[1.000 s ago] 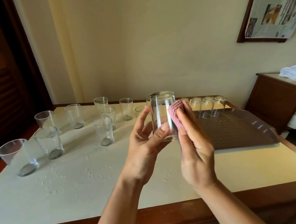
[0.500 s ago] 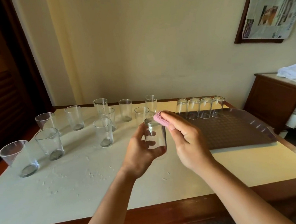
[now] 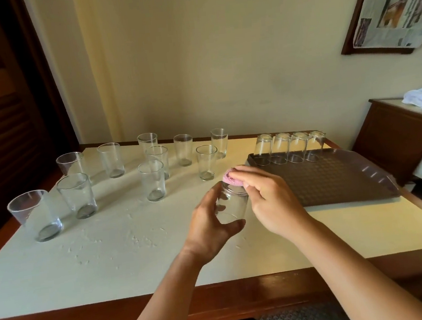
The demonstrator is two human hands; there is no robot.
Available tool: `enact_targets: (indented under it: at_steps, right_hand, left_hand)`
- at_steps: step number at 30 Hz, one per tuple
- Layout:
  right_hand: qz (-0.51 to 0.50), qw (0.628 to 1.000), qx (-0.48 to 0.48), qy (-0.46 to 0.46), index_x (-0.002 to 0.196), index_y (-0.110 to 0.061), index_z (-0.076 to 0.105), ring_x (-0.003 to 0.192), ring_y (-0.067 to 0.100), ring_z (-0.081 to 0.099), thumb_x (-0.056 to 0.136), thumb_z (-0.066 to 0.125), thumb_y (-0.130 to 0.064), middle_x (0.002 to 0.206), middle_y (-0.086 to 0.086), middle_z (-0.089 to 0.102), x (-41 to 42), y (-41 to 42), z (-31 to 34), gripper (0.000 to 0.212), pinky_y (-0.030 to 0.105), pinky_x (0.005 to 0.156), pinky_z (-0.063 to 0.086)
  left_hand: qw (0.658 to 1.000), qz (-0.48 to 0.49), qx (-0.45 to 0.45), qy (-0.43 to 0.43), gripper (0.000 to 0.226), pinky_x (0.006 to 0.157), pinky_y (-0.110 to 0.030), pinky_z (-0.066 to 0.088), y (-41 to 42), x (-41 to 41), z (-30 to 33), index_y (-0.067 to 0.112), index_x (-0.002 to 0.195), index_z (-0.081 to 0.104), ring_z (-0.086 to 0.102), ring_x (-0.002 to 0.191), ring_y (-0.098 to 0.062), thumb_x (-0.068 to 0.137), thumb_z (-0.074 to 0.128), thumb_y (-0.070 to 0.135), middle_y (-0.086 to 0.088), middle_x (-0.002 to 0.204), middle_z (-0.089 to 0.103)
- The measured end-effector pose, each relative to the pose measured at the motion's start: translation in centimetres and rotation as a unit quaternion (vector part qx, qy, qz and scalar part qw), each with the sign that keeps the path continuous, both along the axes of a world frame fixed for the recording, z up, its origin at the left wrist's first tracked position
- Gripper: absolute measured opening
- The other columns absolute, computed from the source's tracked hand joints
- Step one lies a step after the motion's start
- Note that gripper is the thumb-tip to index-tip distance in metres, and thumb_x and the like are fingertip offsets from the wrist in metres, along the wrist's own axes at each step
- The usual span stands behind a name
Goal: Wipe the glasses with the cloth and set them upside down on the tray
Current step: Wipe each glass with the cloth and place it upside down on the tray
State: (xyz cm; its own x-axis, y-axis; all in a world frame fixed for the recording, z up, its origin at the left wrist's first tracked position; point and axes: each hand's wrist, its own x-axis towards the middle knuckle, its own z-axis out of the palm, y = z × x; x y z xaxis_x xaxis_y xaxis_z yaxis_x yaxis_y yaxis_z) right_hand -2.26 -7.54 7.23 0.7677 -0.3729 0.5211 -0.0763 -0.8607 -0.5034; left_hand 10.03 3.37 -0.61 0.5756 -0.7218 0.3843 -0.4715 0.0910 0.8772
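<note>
Lowering the clear tumbler glass (image 3: 231,205) from eye level, we're gripping it with our left hand (image 3: 212,226) while our right hand (image 3: 268,200) is pressing the folded pink cloth (image 3: 231,180) onto its top end above the table, steadying for wiping.

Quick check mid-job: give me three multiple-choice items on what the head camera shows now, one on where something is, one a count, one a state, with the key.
1. Where do the upturned glasses stand on the tray?
A. along its far edge
B. along its near edge
C. in its middle

2. How many glasses are on the tray?
A. two
B. four
C. six

3. What is the pink cloth doing?
A. lying on the table
B. pressed on top of the held glass
C. draped over the tray

Key: 1 A, the row lines the far rim. 2 B, four stand there. 3 B, the right hand presses it there while the left hand grips the glass.
</note>
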Motion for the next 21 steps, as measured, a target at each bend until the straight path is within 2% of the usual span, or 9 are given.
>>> enact_targets:
  at_steps: [2, 5, 9, 11, 14, 17, 19, 21]
  right_hand:
    - [0.008, 1.000, -0.011, -0.008, 0.137, -0.017, 0.065, 0.136, 0.005, 0.050, 0.102, 0.048, 0.004, 0.145, -0.005, 0.058, 0.2, 0.8, 0.0, 0.044, 0.019, 0.116, 0.036]
    - [0.049, 0.998, -0.031, -0.030, 0.129, -0.012, 0.070, 0.129, 0.006, 0.056, 0.099, 0.051, 0.009, 0.138, -0.003, 0.063, -0.8, 1.1, -0.7, 0.041, 0.020, 0.112, 0.043]
    - [-0.008, 0.999, -0.013, -0.042, 0.123, -0.011, 0.073, 0.123, 0.008, 0.059, 0.097, 0.051, 0.011, 0.131, -0.002, 0.067, -0.7, -0.9, -0.9, 0.040, 0.028, 0.108, 0.048]
    - [-0.019, 0.999, -0.008, -0.036, 0.124, -0.013, 0.072, 0.124, 0.009, 0.059, 0.098, 0.050, 0.009, 0.133, -0.003, 0.066, -0.2, -0.4, -0.9, 0.040, 0.028, 0.108, 0.048]
    - [0.030, 0.998, -0.031, -0.054, 0.124, -0.012, 0.072, 0.122, 0.009, 0.061, 0.097, 0.051, 0.007, 0.130, -0.002, 0.067, -0.5, 0.5, -1.2, 0.039, 0.023, 0.107, 0.048]
    - [0.029, 0.997, -0.038, -0.066, 0.123, -0.008, 0.072, 0.119, 0.009, 0.062, 0.095, 0.053, 0.013, 0.127, 0.000, 0.069, -1.4, -0.8, -1.2, 0.040, 0.023, 0.106, 0.049]
    - [-0.001, 0.997, -0.031, -0.065, 0.125, -0.009, 0.071, 0.120, 0.008, 0.061, 0.095, 0.052, 0.015, 0.128, 0.000, 0.068, -1.1, -1.6, -0.9, 0.042, 0.028, 0.107, 0.050]
    - [-0.006, 0.998, -0.034, -0.056, 0.129, -0.010, 0.070, 0.125, 0.009, 0.059, 0.096, 0.052, 0.013, 0.133, 0.000, 0.066, -0.6, -1.1, -0.8, 0.044, 0.029, 0.110, 0.048]
  left_hand:
    - [1.000, 0.003, -0.018, -0.006, 0.085, 0.098, -0.027, 0.053, -0.4, -0.1, -0.1, 0.029, 0.146, 0.050, 0.061, 0.106, -0.014, 0.073, 0.093, 0.018, 0.022, 0.119, 0.061]
    - [1.000, 0.017, -0.023, -0.004, 0.088, 0.101, -0.026, 0.052, -0.3, 0.7, -0.5, 0.032, 0.149, 0.048, 0.062, 0.112, -0.012, 0.075, 0.093, 0.016, 0.021, 0.126, 0.062]
    - [1.000, 0.006, -0.010, 0.005, 0.089, 0.100, -0.027, 0.053, -0.2, -0.3, -0.9, 0.024, 0.152, 0.047, 0.063, 0.111, -0.014, 0.075, 0.093, 0.017, 0.017, 0.125, 0.060]
    - [1.000, -0.004, -0.022, 0.003, 0.087, 0.097, -0.025, 0.053, -0.6, -0.8, -0.9, 0.031, 0.148, 0.048, 0.062, 0.109, -0.015, 0.074, 0.092, 0.018, 0.017, 0.124, 0.062]
    - [0.999, 0.005, -0.038, 0.010, 0.085, 0.096, -0.024, 0.052, -0.8, -0.4, -0.9, 0.045, 0.143, 0.047, 0.062, 0.108, -0.015, 0.072, 0.089, 0.023, 0.024, 0.120, 0.063]
    - [0.999, 0.003, -0.034, 0.017, 0.082, 0.097, -0.025, 0.053, -0.5, -0.5, -1.0, 0.033, 0.144, 0.051, 0.061, 0.108, -0.010, 0.072, 0.089, 0.022, 0.031, 0.118, 0.061]
    - [0.999, -0.006, -0.029, 0.031, 0.084, 0.095, -0.022, 0.051, -0.8, -1.1, -0.9, 0.028, 0.148, 0.051, 0.062, 0.108, -0.010, 0.075, 0.092, 0.015, 0.028, 0.118, 0.063]
    - [0.999, -0.017, -0.037, 0.033, 0.086, 0.093, -0.020, 0.051, -1.3, -1.6, -0.7, 0.030, 0.149, 0.050, 0.063, 0.107, -0.014, 0.076, 0.091, 0.011, 0.022, 0.120, 0.065]
